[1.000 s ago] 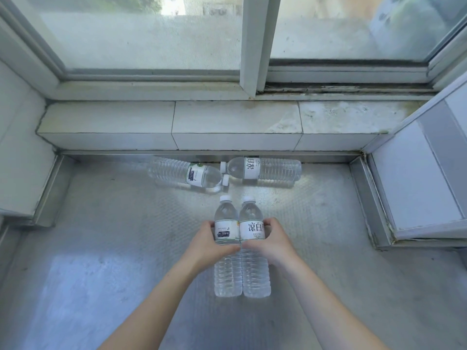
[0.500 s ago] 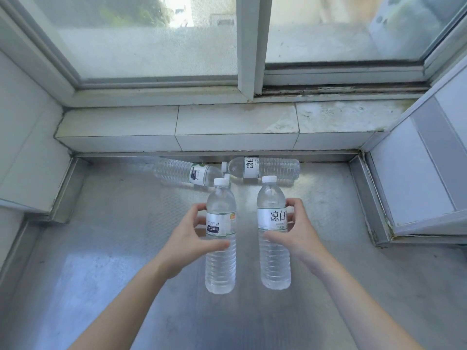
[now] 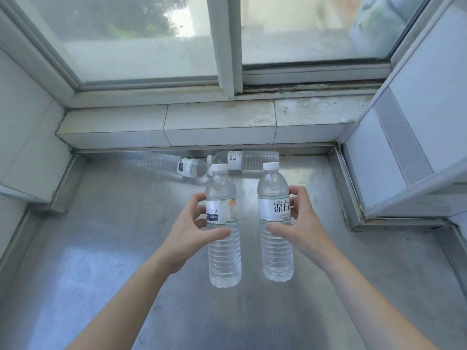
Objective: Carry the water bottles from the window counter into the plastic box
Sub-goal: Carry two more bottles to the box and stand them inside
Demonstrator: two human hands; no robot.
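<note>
Daylight pours through the window beyond the hands, glaring pale off the metal worktop; straight frame lines bow toward the edges, the glass hazy.

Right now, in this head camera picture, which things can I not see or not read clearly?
- Plastic box: nowhere in the head view, outside the frame.
- Left-hand bottle: small label print too fine to read; left hand covers part of it.
- Right-hand bottle: label partly wrapped by right hand.
- Left lying bottle: its cap hidden behind the left-hand bottle.
- Right lying bottle: label partly blocked by the held bottles' caps.
</note>
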